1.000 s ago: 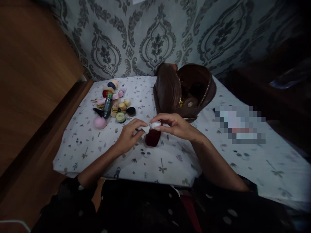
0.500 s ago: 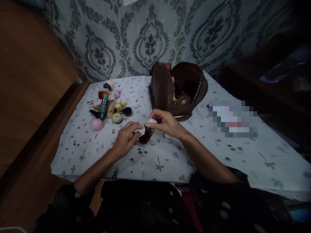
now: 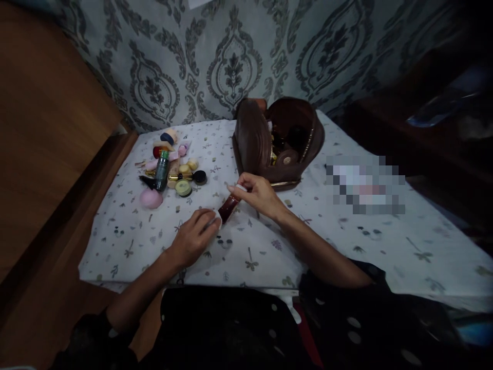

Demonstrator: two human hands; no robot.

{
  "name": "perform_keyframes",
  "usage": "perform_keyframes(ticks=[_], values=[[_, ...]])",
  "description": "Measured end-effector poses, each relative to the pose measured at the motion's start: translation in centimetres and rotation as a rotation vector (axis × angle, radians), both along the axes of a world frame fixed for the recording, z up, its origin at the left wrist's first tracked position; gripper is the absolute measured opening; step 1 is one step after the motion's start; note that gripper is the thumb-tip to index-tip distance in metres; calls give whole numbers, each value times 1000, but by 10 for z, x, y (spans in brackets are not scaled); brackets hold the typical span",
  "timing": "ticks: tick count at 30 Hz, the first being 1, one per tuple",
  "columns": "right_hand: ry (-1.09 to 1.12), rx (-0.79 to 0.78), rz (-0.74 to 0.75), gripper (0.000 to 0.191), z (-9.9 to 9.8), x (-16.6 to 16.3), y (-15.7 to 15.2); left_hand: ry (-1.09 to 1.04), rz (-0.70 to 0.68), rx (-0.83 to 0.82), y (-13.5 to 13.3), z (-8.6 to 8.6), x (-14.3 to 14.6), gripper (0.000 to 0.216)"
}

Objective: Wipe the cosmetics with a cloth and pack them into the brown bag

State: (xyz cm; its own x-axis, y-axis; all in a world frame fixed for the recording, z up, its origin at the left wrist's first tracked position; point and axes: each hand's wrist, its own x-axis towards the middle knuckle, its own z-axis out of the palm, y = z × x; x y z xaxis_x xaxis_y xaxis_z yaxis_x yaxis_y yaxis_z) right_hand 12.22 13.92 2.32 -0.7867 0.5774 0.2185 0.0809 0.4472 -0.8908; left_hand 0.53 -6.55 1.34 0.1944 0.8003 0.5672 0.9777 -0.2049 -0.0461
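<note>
My right hand [image 3: 259, 195] is closed in a pinch around the upper end of a small glossy dark red-brown container [image 3: 228, 208] with a thin gold band. It tilts down to the left, over the table. A bit of white shows between those fingers, too small to name. My left hand [image 3: 195, 235] is closed on a white wipe [image 3: 218, 222], which is at the container's lower end. Most of the wipe is hidden by my fingers. Just behind my right hand stands an open brown leather bag [image 3: 252, 139] with gold zips and several things inside.
Cosmetics lie in a group at the back left: a dark green bottle [image 3: 162, 172], a pink sponge [image 3: 151, 198], a round green-lidded jar [image 3: 184, 188] and others. A blurred-out flat object [image 3: 365, 185] lies right on the patterned cloth [image 3: 250, 264]. A wooden panel [image 3: 50, 113] borders the left.
My left hand has moved down and left along the container with the wipe. The container now points down-left more straightly, still in my right hand. The view has shifted slightly.
</note>
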Motion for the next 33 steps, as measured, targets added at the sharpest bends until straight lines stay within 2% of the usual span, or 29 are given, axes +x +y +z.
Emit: perform_keyframes(ticks=[3,6,8,12,14,16,19,22,24,27,30,33], values=[[-7,2,31,42,-3,0,2,-168,47,-41,-4,-7,-2,25],[8,-19,6,40,-6,-1,1,-448,91,-91,-4,-7,-1,25],[19,-110,-7,41,-8,-3,0,-647,156,-102,-2,-6,-1,22],[104,-392,-37,47,-12,-8,-6,-1113,282,-77,4,-4,-1,14],[165,-500,-30,49,-12,-10,-10,-1396,266,-54,10,-5,0,19],[216,-544,-3,49,-11,-11,-14,-1673,231,8,16,-5,3,25],[283,-475,37,47,-9,-11,-18,-2015,177,103,22,0,6,32],[340,-347,97,42,-8,-9,-20,-2226,94,120,21,8,4,38],[360,-268,121,37,-8,-8,-19,-2295,23,99,19,12,1,40],[349,-132,135,30,-6,-6,-19,-2346,-50,46,19,15,-3,31],[332,-18,162,25,-1,-2,-19,-2378,-20,9,23,16,-4,28],[311,-9,139,24,9,1,-19,-2363,-27,10,29,18,-4,29]])
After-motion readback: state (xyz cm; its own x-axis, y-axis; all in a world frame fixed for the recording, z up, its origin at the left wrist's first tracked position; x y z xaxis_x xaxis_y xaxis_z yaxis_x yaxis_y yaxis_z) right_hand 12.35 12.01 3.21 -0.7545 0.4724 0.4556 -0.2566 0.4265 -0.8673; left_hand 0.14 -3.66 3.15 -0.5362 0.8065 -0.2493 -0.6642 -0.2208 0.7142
